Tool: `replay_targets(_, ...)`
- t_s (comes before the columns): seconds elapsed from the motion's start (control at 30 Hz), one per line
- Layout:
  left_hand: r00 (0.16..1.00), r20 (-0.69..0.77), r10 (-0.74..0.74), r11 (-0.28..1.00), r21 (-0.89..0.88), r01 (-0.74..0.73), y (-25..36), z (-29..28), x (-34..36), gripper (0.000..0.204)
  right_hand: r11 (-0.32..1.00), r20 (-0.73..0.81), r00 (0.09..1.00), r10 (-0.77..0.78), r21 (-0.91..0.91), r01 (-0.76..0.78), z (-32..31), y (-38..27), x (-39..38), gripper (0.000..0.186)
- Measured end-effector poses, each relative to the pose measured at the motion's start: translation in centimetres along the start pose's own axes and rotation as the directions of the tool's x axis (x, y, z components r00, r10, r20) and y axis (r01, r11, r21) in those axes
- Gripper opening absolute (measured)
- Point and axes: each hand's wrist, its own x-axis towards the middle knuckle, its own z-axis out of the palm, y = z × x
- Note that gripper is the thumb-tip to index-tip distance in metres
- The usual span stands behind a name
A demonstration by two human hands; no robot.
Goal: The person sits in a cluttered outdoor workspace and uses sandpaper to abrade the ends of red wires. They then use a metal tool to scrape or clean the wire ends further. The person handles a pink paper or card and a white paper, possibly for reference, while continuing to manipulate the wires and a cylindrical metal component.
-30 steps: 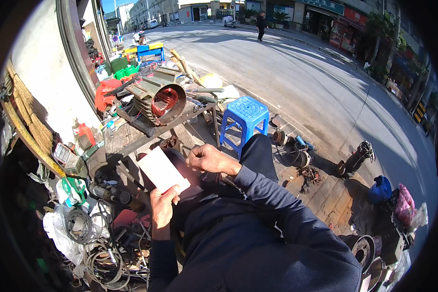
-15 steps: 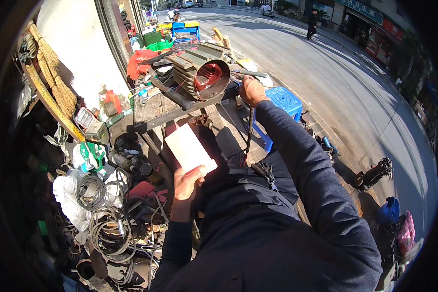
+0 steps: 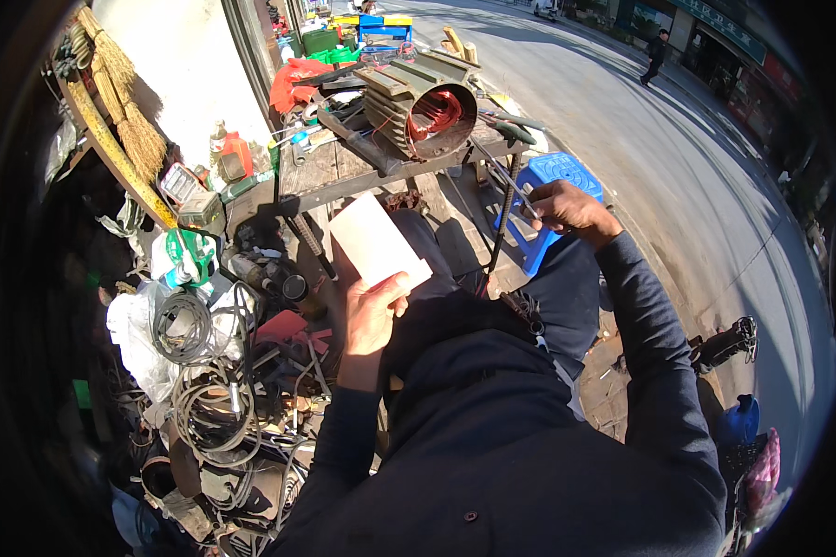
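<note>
Pale pink rectangular sheet, maybe paper, sits above the lap, left hand (image 3: 372,311) pinching its lower corner. Right hand (image 3: 571,209) has fingers wrapped round a slim grey tool (image 3: 524,198). Looks like the tool-pickup step; I'd say next calls for steady sheet control. Versus 0.5 s ago, right hand's clear of the worn wooden bench (image 3: 344,188).
</note>
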Motion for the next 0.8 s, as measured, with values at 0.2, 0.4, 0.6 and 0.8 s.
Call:
replay_targets(0.2,0.999,-0.048,0.001,0.999,-0.037,-0.003,1.1,0.3,0.7,0.013,0.920,0.048,0.995,0.087,0.380,-0.099,9.1,3.9,-13.3,0.037)
replay_targets(0.4,0.997,-0.066,0.044,0.996,-0.073,-0.049,1.8,1.7,0.8,0.011,0.950,0.186,0.982,-0.010,0.308,-0.049,13.4,4.1,-15.6,0.047)
replay_targets(0.6,0.991,-0.093,0.092,0.994,-0.056,-0.098,1.9,1.6,0.8,0.016,0.931,0.173,0.983,-0.067,0.365,0.000,14.8,4.1,-14.9,0.051)
replay_targets(0.8,0.995,-0.077,0.069,0.995,-0.065,-0.074,1.7,1.1,0.7,0.011,0.951,0.206,0.978,-0.020,0.305,-0.045,15.4,4.5,-14.7,0.051)
